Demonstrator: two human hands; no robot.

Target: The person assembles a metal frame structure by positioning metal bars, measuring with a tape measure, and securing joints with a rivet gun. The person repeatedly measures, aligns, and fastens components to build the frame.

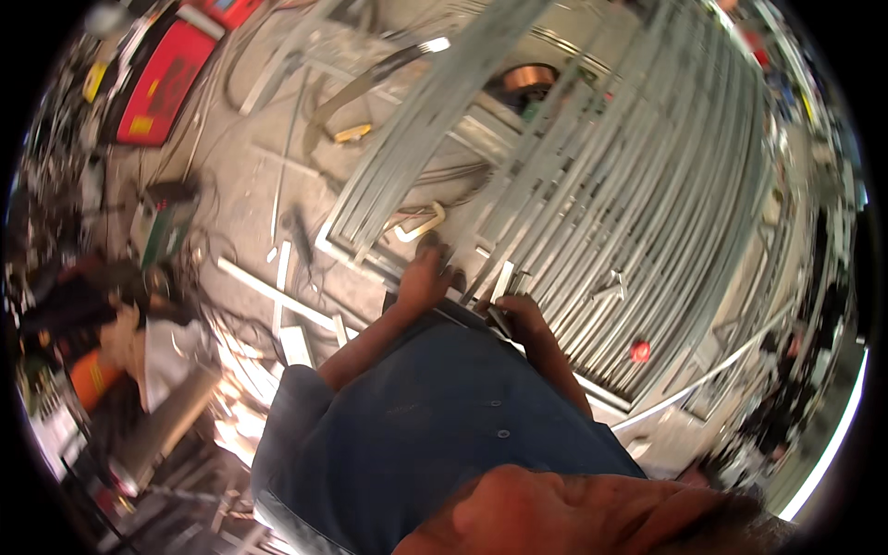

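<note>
A large frame of grey metal bars (592, 231) lies in front of me, its long bars side by side. My left hand (424, 282) is over its near edge; blur and dark shapes keep me from making out how its fingers lie. To the right, my right hand (521, 316) is closed at the near rail, on a dark thing too unclear to name. A short pale metal strip (502, 280) stands just beyond those fingers. A yellowish C-shaped clamp (421, 225) lies past my left hand.
Farther right on the bars are a red round object (640, 351) and a small metal piece (610, 289). A copper-coloured wire spool (530, 78) sits beyond. Leftward are a red machine (166, 83), a green box (165, 222), loose cables and a long pale bar (277, 294) on the floor.
</note>
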